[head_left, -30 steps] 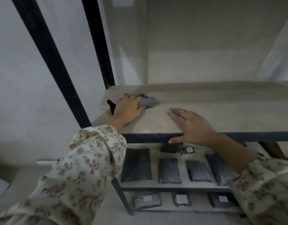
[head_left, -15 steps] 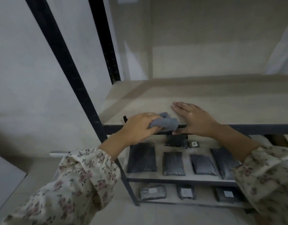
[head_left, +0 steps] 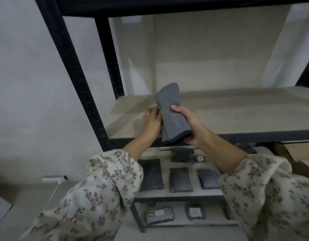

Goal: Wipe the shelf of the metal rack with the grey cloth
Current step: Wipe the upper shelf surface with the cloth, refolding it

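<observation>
Two bare hands are holding the grey cloth upright over the front left part of the shelf of the metal rack. The cloth is folded into a long strip. Its rounded top end is standing above both hands, and its dark-hemmed lower end is hanging in front of the shelf's black front rail.

The right hand is gripping the cloth from the right, with its thumb lying across the front face and its fingers curling under the lower edge. The left hand is gripping the cloth's left edge, its fingers bent in against the fabric. The cloth is hiding their tips. Both forearms are coming out of cream sleeves printed with small flowers.

On the lower shelf, three dark packets are lying flat side by side, and a crumpled black one is lying behind them. Just beside that one, a small tag is showing the single letter "A". On the bottom shelf, more wrapped packets are carrying white labels, but the print on them is too small and blurred for reading. To the left of the rack, a white device with a thin cable is lying on the floor beside the wall.
</observation>
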